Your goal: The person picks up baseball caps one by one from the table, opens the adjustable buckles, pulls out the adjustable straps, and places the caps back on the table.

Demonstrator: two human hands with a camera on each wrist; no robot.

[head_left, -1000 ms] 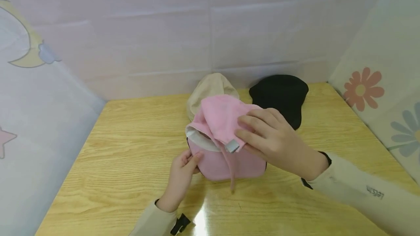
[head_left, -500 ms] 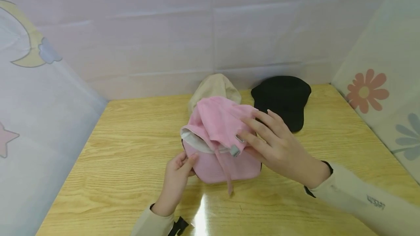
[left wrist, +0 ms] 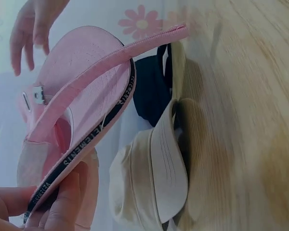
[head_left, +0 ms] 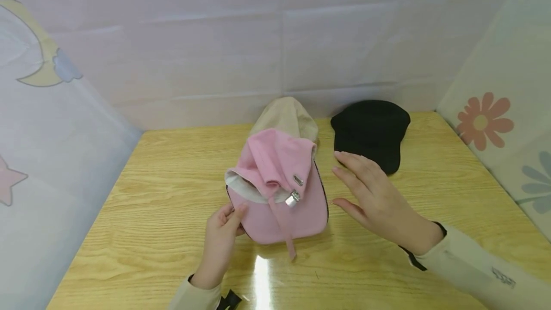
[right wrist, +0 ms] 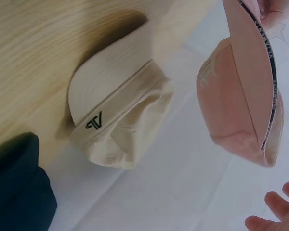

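Note:
My left hand (head_left: 219, 236) pinches the brim edge of a pink baseball cap (head_left: 275, 157), thumb on top and fingers below. The cap is held above the table, its crown folded over the brim, and its loose strap (head_left: 281, 224) with a metal buckle (head_left: 292, 198) hangs across it. Black trim with white lettering (left wrist: 82, 149) runs along the brim in the left wrist view. To the right of the cap, my right hand (head_left: 379, 200) is apart from it, fingers extended and holding nothing.
Behind the pink cap a beige cap (head_left: 286, 111) lies on the wooden table (head_left: 172, 181), partly hidden. A black cap (head_left: 370, 128) lies at the back right, beyond the right hand's fingertips. Printed cloth (head_left: 215, 37) hangs around the table's back and sides.
My right hand has let go of the pink cap's strap end and drawn away to the right. The left hand has moved slightly left and nearer with the cap.

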